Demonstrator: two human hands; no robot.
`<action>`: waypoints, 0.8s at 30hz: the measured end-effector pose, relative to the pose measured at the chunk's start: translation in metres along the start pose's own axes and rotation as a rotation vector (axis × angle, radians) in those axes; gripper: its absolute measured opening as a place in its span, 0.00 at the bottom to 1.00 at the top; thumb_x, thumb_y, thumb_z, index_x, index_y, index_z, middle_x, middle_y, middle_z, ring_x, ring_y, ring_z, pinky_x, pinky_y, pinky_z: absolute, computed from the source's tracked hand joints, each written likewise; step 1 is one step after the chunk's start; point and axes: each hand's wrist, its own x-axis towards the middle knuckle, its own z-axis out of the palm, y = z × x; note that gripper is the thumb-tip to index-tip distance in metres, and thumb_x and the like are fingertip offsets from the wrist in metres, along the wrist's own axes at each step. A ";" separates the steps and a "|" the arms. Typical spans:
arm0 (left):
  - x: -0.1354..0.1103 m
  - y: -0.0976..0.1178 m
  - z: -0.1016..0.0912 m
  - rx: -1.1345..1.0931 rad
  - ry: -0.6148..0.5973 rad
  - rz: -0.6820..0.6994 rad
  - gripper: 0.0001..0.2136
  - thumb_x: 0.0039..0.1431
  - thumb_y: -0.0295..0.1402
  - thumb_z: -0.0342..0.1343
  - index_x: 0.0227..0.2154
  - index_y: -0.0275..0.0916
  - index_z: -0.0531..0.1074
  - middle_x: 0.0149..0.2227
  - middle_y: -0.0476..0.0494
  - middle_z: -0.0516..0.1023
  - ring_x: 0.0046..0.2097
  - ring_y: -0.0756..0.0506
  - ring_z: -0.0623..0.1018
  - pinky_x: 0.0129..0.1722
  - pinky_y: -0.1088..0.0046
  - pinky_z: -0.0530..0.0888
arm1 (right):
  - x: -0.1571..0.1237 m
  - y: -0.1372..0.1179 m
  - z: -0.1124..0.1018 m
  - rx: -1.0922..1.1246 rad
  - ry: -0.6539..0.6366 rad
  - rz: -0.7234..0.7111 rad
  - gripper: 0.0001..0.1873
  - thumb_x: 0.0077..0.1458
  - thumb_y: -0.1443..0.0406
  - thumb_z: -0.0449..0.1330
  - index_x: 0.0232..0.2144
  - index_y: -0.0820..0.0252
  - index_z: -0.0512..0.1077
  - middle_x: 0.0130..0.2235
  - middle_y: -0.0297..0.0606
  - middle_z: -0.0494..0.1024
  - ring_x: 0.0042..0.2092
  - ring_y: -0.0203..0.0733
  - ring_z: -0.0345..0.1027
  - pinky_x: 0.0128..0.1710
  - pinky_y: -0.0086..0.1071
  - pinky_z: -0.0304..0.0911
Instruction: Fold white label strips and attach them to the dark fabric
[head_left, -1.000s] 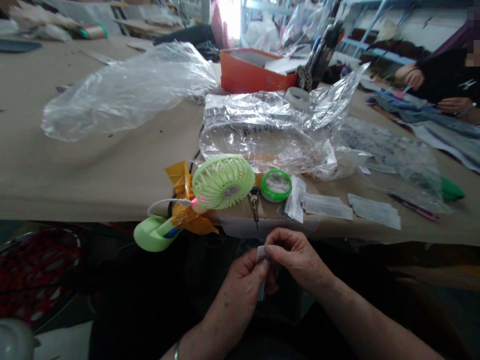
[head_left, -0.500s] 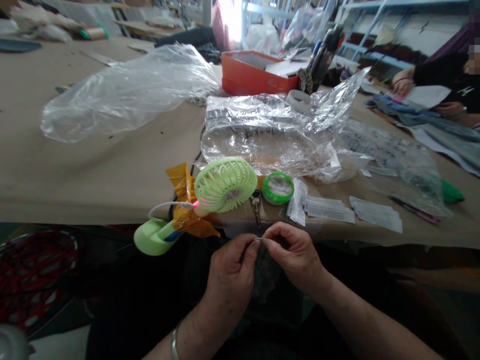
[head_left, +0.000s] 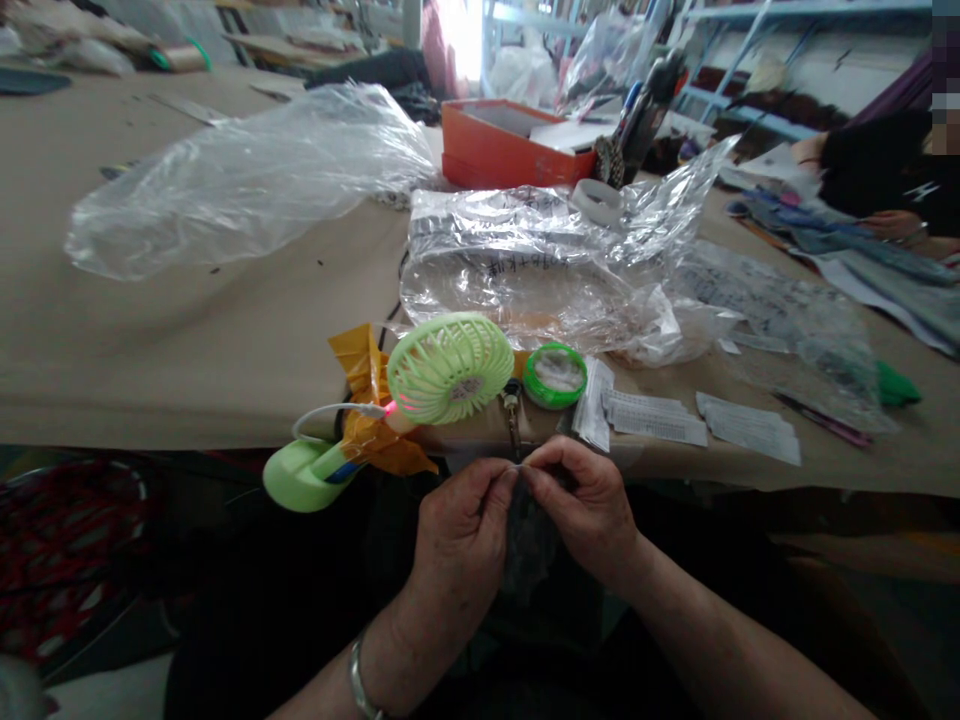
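My left hand [head_left: 465, 520] and my right hand [head_left: 581, 500] meet fingertip to fingertip just in front of the table edge. Both are closed in a pinch on a tiny pale piece, too small to name. Right behind the fingertips, a thin metal tool [head_left: 513, 415] points toward me at the table edge. Left of it stands a light green fan [head_left: 450, 370], its stem wrapped in orange-brown tape [head_left: 367, 360]. A round green-rimmed container [head_left: 555, 376] with whitish contents sits to the right, beside small stacks of printed labels [head_left: 654, 416].
Clear plastic bags [head_left: 247, 180] spread over the table [head_left: 225, 360]. An orange box [head_left: 502, 150] stands at the back, with a roll of tape [head_left: 598, 200] before it. Scissors [head_left: 821, 418] lie to the right. Across the table a co-worker's hand [head_left: 892, 225] rests by blue fabric.
My hands have risen slightly, still pinched together. The co-worker's hand and white paper at the right have shifted. The whole view has moved a little.
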 end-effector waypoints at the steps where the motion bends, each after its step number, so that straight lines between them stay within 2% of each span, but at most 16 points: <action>1: 0.000 -0.001 0.000 0.004 -0.005 -0.006 0.06 0.57 0.26 0.52 0.28 0.37 0.74 0.22 0.53 0.75 0.25 0.54 0.73 0.26 0.83 0.67 | 0.000 0.000 0.000 0.000 0.000 0.002 0.04 0.53 0.68 0.58 0.26 0.61 0.71 0.24 0.30 0.70 0.27 0.31 0.63 0.27 0.24 0.59; 10: 0.004 -0.005 0.002 -0.004 -0.021 -0.053 0.06 0.57 0.27 0.52 0.29 0.39 0.74 0.24 0.54 0.76 0.26 0.53 0.73 0.28 0.82 0.67 | 0.004 0.003 0.001 0.015 0.015 0.036 0.05 0.53 0.68 0.58 0.25 0.61 0.71 0.23 0.30 0.69 0.26 0.32 0.63 0.26 0.24 0.60; 16: 0.007 0.000 0.000 -0.008 -0.024 -0.062 0.08 0.57 0.27 0.52 0.26 0.39 0.73 0.22 0.54 0.75 0.25 0.53 0.73 0.27 0.82 0.67 | 0.002 0.005 0.004 0.064 0.028 0.058 0.05 0.53 0.67 0.58 0.25 0.61 0.71 0.24 0.31 0.70 0.27 0.33 0.64 0.27 0.25 0.61; 20: -0.004 0.003 -0.004 -0.036 -0.060 -0.055 0.08 0.57 0.29 0.52 0.26 0.40 0.74 0.21 0.54 0.75 0.23 0.52 0.73 0.25 0.81 0.68 | -0.013 0.003 -0.001 0.062 -0.003 0.049 0.03 0.53 0.67 0.60 0.32 0.60 0.72 0.25 0.30 0.72 0.27 0.32 0.65 0.28 0.25 0.62; 22: -0.009 -0.002 -0.003 -0.043 -0.093 -0.080 0.08 0.57 0.31 0.52 0.26 0.40 0.75 0.21 0.53 0.76 0.23 0.51 0.74 0.23 0.81 0.68 | -0.021 0.001 -0.012 0.010 -0.010 -0.001 0.05 0.53 0.68 0.60 0.35 0.59 0.71 0.26 0.30 0.72 0.26 0.32 0.66 0.27 0.24 0.62; 24: -0.013 -0.012 0.000 -0.042 -0.112 -0.122 0.09 0.56 0.34 0.52 0.27 0.41 0.76 0.23 0.52 0.78 0.25 0.50 0.77 0.25 0.79 0.71 | -0.024 -0.001 -0.027 -0.114 0.005 -0.132 0.03 0.54 0.70 0.59 0.33 0.59 0.71 0.26 0.30 0.72 0.27 0.31 0.66 0.27 0.24 0.63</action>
